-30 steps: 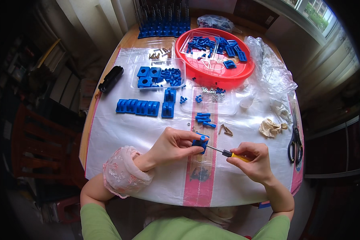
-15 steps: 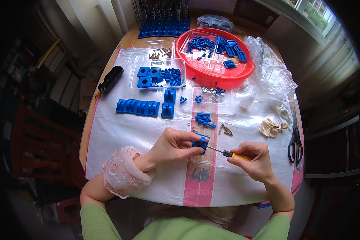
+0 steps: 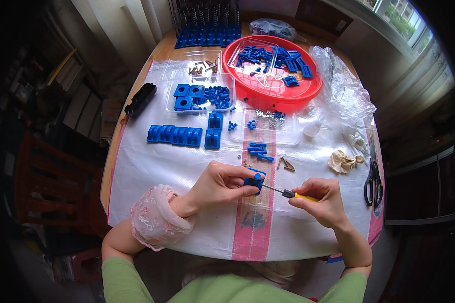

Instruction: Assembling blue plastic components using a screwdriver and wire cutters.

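My left hand (image 3: 221, 185) pinches a small blue plastic bracket (image 3: 254, 184) between thumb and fingers above the cloth. Held in my right hand (image 3: 322, 200) is a screwdriver (image 3: 304, 197) with a yellow and black handle. Its metal shaft points left, and the tip meets the right side of the bracket; the exact contact is too small to make out. Just beyond my hands lie several blue plastic levers (image 3: 258, 151) and a few brass-coloured screws (image 3: 286, 164). Blue brackets stand in a row (image 3: 174, 135) farther left, with two more (image 3: 212, 139) beside them.
Clear plastic boxes (image 3: 167, 103) with blue parts and screws stand behind. A red basin (image 3: 308, 93) holds more blue pieces. White nuts (image 3: 268, 117) lie on a clear lid. At right are black scissors (image 3: 373, 184), crumpled paper (image 3: 345, 161) and a plastic bag (image 3: 341, 93); a black case (image 3: 140, 99) lies left.
Almost nothing differs. Both hands keep their grip on the bracket and screwdriver, and my right-hand fingers have shifted slightly around the handle.
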